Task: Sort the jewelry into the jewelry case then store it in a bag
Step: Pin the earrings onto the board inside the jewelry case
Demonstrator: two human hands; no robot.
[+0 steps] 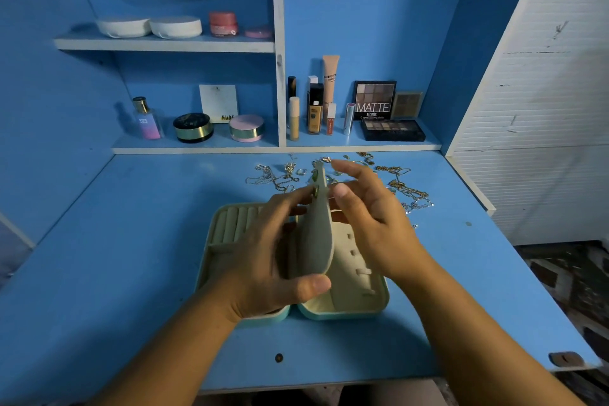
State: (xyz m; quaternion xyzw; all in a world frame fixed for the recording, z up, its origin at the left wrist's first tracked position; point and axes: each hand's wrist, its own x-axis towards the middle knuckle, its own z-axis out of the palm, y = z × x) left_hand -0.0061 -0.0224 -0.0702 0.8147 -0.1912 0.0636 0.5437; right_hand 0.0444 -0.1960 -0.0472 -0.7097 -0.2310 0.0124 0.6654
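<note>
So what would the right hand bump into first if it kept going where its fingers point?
Probably the cream flap of the jewelry case, which the left hand holds up; depth is hard to judge.

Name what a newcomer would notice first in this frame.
The open jewelry case sits mid blue desk, its cream flap stood upright, gripped by the left hand, with the right hand touching its upper part. Behind it, loose chains lie scattered. A MATTE palette stands on the shelf above.

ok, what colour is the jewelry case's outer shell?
The shell is pale mint-teal, the lining cream; clearest in the head view, along the front edge.
</note>
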